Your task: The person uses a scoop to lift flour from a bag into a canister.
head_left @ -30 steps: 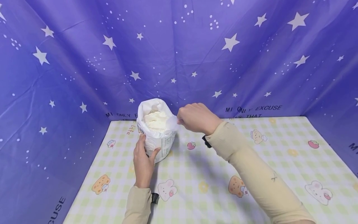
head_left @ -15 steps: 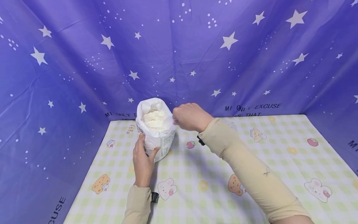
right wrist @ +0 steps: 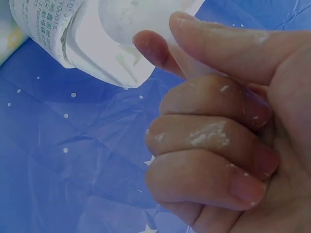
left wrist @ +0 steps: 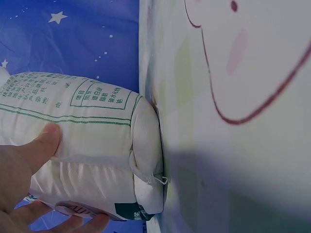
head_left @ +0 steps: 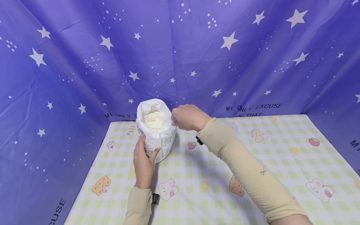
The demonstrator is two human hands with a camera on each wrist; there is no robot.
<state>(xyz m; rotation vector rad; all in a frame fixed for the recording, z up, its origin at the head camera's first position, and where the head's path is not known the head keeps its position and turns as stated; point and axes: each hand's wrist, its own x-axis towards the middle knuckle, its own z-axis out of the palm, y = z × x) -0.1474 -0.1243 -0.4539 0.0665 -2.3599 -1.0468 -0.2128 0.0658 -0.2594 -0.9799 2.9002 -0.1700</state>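
A white flour bag (head_left: 164, 147) stands on the table with its mouth wide, and pale flour (head_left: 154, 120) shows inside. My left hand (head_left: 144, 162) grips the near left side of the bag low down; its thumb (left wrist: 46, 138) lies across the printed cloth in the left wrist view. Over the bag's right rim is my right hand (head_left: 189, 117), dusted with flour. Between thumb and forefinger it pinches a translucent plastic scoop (right wrist: 129, 22), whose rounded end reaches into the bag mouth. The other right-hand fingers (right wrist: 187, 133) are curled into the palm.
A checked tablecloth (head_left: 208, 162) printed with cartoon animals covers the table. Purple star-patterned curtains (head_left: 180, 56) rise close behind the bag and at both sides. A see-through rounded thing (head_left: 232, 126) shows partly behind the right sleeve.
My right hand has moved a little left with the scoop, closer over the bag's mouth. The left hand and the bag stay in place.
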